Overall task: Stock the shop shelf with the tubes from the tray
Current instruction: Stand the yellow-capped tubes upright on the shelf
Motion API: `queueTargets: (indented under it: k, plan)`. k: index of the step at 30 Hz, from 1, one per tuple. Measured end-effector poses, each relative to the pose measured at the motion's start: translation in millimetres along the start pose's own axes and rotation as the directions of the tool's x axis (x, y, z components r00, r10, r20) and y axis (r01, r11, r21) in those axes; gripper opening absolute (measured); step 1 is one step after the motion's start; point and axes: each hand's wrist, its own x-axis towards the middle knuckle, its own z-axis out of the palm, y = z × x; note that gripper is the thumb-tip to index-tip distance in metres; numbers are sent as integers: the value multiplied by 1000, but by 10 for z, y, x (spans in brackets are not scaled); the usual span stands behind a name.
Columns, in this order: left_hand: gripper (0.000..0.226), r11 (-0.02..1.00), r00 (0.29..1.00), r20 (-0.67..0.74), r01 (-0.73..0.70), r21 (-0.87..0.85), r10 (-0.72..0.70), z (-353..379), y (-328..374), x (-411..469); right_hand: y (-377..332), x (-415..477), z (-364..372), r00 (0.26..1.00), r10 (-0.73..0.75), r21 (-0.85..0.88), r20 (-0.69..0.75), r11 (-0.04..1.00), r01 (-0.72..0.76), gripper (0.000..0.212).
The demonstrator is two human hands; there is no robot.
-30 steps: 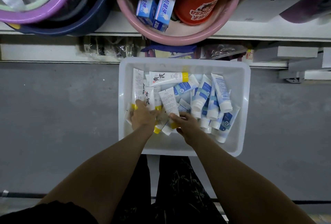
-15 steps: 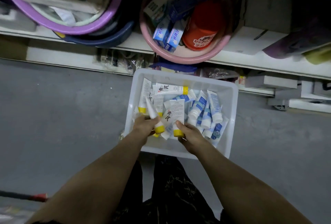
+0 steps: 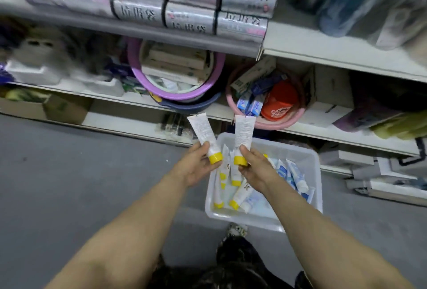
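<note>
Two grips holding, left hand [image 3: 196, 168] round left tube [image 3: 202, 130], right hand [image 3: 255, 168] round right tube [image 3: 243, 130], above tray [image 3: 316, 184]

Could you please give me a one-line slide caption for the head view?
Left hand and right hand each hold a yellow-capped tube above the tray.

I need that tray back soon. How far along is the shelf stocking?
Done: no loose tube shows on the shelf yet. In hand: the left hand holds a yellow-capped tube and the right hand a second tube, both raised above the tray. Left: several yellow-capped tubes and blue-and-white tubes lie in it.
</note>
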Motion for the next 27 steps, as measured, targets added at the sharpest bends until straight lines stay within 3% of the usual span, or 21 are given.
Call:
queueTargets:
  k: [4, 7, 10, 15, 25, 27]
  plan:
    - [19, 991, 988, 83, -129, -29, 131, -364, 708, -481, -81, -326, 911, 987, -139, 32, 83, 990, 137, 4]
    - [23, 968, 960, 139, -249, 31, 243, -696, 1318, -890, -138, -552, 1662, 965, -219, 34, 145, 976, 216, 25]
    - [29, 915, 918, 160, -384, 120, 364, -976, 1944, -1296, -264, -733, 2386, 927, -305, 67, 216, 952, 298, 21]
    - [29, 788, 811, 217, -582, 202, 544, -1287, 3044, -2136, -572, -1200, 3585, 831, -431, 162, 352, 902, 400, 9]
    - [29, 536, 569, 252, -823, 189, 783, -1159, 4880, -3070, -1653, -1950, 5372, 588, -619, 199, 520, 757, 622, 33]
    - [29, 488, 521, 266, -853, 183, 811, -1145, 5243, -3136, -1890, -2009, 5667, 539, -641, 230, 547, 734, 639, 30]
